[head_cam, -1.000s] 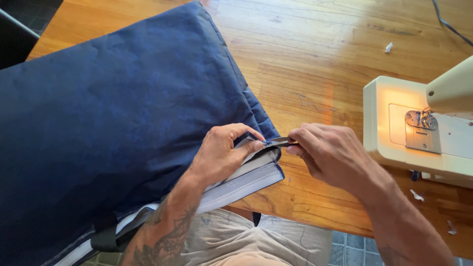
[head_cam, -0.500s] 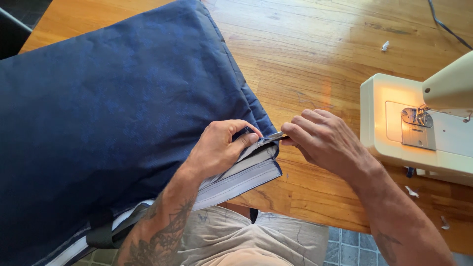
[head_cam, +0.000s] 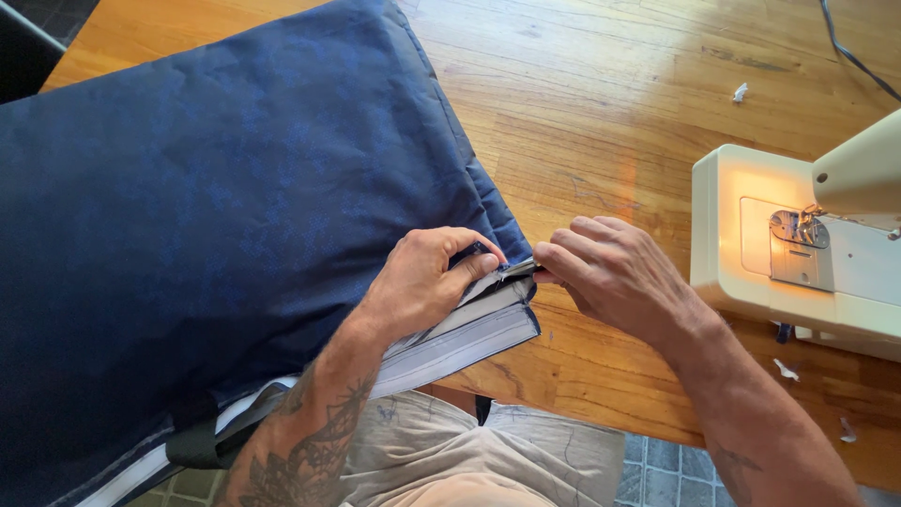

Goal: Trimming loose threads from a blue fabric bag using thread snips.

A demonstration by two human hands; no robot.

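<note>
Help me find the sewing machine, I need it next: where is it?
The cream sewing machine stands on the wooden table at the right edge, just beyond the right hand.

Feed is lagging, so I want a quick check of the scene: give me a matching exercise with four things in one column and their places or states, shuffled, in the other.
Things:
1. left hand
2. right hand
3. sewing machine
4. cushion cover

Places or states:
A. lit, at the table's right edge
B. pressing down on the blue fabric at the corner
C. dark blue, covering the table's left half
D. pinching the small piece at the cushion's corner

Pairs: 1-B, 2-D, 3-A, 4-C
</note>
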